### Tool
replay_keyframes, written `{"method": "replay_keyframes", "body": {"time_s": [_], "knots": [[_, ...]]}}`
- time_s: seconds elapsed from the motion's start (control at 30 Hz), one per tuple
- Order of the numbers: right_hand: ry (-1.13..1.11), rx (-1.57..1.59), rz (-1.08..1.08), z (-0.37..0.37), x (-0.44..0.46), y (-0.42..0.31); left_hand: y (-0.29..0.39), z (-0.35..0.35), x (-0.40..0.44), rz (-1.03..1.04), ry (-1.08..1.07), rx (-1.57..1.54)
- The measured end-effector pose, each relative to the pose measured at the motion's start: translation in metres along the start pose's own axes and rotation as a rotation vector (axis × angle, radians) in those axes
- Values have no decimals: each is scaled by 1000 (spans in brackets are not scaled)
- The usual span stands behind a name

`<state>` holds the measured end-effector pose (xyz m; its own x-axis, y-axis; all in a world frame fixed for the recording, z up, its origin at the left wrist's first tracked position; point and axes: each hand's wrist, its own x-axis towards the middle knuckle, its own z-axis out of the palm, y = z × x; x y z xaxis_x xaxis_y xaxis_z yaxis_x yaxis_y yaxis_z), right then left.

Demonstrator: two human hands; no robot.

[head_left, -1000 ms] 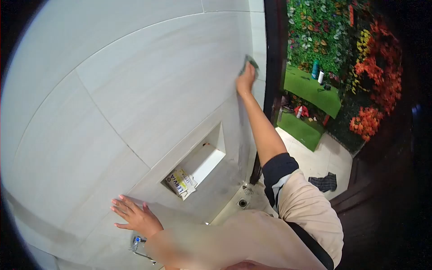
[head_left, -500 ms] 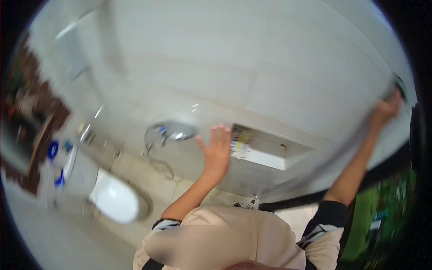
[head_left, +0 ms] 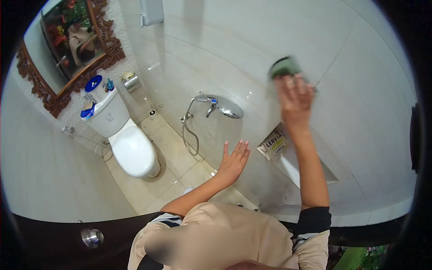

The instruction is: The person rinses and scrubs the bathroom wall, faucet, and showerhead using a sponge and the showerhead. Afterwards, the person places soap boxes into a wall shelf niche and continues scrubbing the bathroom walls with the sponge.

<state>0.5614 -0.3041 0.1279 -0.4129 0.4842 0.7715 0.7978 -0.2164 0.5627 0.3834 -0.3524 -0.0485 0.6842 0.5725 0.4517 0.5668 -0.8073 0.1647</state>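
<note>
My right hand (head_left: 296,101) is on a green pad (head_left: 285,67), holding it against the pale tiled wall (head_left: 243,40); the hand is slightly blurred. Lower and to the left, my left hand (head_left: 235,163) has its fingers spread and holds nothing, near the wall below the chrome shower mixer (head_left: 220,107). Between the hands, a LERVIA packet (head_left: 275,143) stands in the wall niche (head_left: 327,170), partly behind my right forearm.
A white toilet (head_left: 134,152) stands at the left, with blue-lidded containers (head_left: 93,84) on its tank. Above hangs a carved wooden mirror frame (head_left: 114,47). A hose (head_left: 185,135) hangs from the mixer. A dark door with a round knob (head_left: 92,238) is at lower left.
The view has swung left, from the doorway to the toilet and mirror. My right hand has moved left along the wall with the green pad, from beside the door frame to above the niche.
</note>
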Motion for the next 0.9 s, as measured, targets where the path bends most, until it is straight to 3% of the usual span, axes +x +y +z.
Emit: {"method": "replay_keyframes", "body": {"time_s": [0.17,0.2,0.23,0.33,0.37,0.47,0.63,0.7,0.8,0.9], "knots": [[187,-210,528,-45,70,70,-18,7,-37,-106,-58,16],[143,-199,525,-31,69,58,-19,8,-41,-109,-86,52],[80,-4,377,-15,61,43,-21,9,-44,-109,-111,89],[2,-142,45,36,11,-56,-28,4,-48,-85,-106,59],[29,-13,-19,45,-7,-82,-31,2,-51,-82,-108,59],[14,108,-38,43,-7,-87,-54,-5,-59,-105,-76,43],[170,-46,494,-6,94,13,-87,-11,-77,-229,-182,70],[137,-135,498,9,92,5,-93,-9,-77,-205,-192,18],[77,-339,195,46,35,-66,-106,-4,-70,-157,-203,-38],[122,-141,62,63,-32,-122,-124,-5,-65,-120,-219,-45]]}}
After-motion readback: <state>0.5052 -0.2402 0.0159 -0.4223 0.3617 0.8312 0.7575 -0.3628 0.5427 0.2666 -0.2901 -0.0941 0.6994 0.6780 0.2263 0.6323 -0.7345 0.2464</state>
